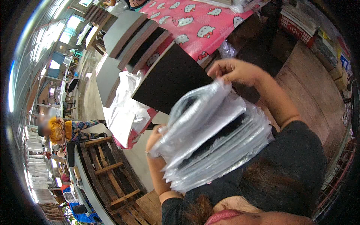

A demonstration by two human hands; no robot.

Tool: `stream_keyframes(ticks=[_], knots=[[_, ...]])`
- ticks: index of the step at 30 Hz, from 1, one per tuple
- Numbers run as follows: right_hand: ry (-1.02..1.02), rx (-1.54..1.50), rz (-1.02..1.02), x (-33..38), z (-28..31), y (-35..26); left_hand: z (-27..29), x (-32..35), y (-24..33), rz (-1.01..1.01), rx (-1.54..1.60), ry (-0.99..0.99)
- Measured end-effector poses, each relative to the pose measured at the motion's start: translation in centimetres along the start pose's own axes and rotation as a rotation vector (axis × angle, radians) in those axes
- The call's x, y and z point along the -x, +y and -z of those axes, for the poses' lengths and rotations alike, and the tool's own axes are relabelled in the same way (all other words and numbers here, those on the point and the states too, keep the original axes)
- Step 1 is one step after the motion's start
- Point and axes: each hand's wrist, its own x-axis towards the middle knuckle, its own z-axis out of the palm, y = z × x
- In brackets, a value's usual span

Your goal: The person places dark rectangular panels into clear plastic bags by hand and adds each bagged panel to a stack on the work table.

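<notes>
Close to my chest leans a stack of clear plastic bags (225,157), with white and black flat pieces showing through. My right hand (238,71) pinches the upper corner of the front clear plastic bag (198,107). At that bag's lower left corner, my left hand (154,135) grips the edge, its fingers partly hidden by the plastic. Just beyond the bag, a flat black board (172,77) lies on the table. Grey and black boards (131,41) are piled past it, and crumpled white plastic (127,108) sits to their near left.
A pink cartoon-print cloth (204,32) covers the table. Left of me, a wooden pallet (108,170) rests on the floor. One person in a yellow top (58,129) stands farther left. A red plastic crate (296,28) is at the far right.
</notes>
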Motion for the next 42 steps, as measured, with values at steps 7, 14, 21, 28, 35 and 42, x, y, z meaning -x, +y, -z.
stream_keyframes(ticks=[7, 14, 21, 28, 35, 42], knots=[[-0.197, -0.049, -0.323, -2.5, 4.3, 6.5, -0.5, -4.8, -3.3, 0.191, -0.309, -0.140], [0.140, 0.071, -0.616, -2.6, 13.3, 24.1, -0.6, -3.6, -12.4, 0.089, -0.094, 0.045], [-0.431, 0.289, -0.134, -2.7, 0.7, 1.6, 4.3, 4.7, -11.3, -0.344, 0.321, 0.702], [-0.750, 0.934, -0.533, -4.9, -0.7, 12.8, 5.8, 8.8, 0.9, -1.024, 0.252, 0.804], [-0.306, 0.592, 0.684, -11.2, -13.5, -1.6, -2.2, 4.6, 8.2, -0.948, 0.479, 0.121], [-0.320, 0.289, 0.400, -12.7, -11.6, -5.2, -3.9, 3.4, 10.1, -0.811, 0.453, 0.224]])
